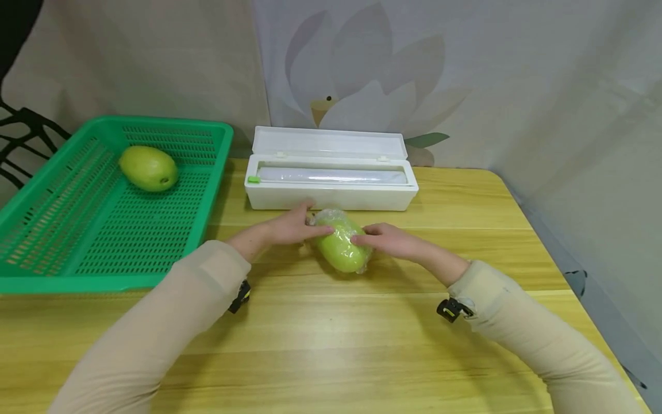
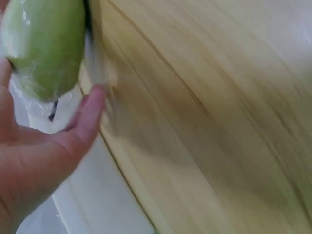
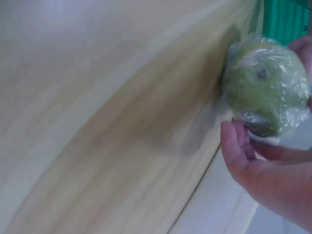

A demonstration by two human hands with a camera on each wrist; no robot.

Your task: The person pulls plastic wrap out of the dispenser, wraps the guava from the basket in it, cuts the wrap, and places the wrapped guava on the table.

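A yellow-green oval melon (image 1: 341, 250), wrapped in shiny cling film, is held between both hands over the wooden table. My left hand (image 1: 296, 225) holds its far-left end, with the thumb on the film and the other fingers spread beside the stem end. From the right, my right hand (image 1: 392, 239) grips the melon with its thumb on top and fingers bent at the side. The left wrist view shows a dark stem (image 2: 53, 111) under the film. Just behind the hands stands a white cling film box (image 1: 331, 198), lid raised, with a roll of film (image 1: 331, 175) inside.
To the left, a green plastic basket (image 1: 207, 213) holds another, unwrapped melon (image 1: 148, 168). A light curtain (image 1: 517, 86) with a printed flower hangs behind the wooden table (image 1: 331, 356). The table's right edge slants past my right arm.
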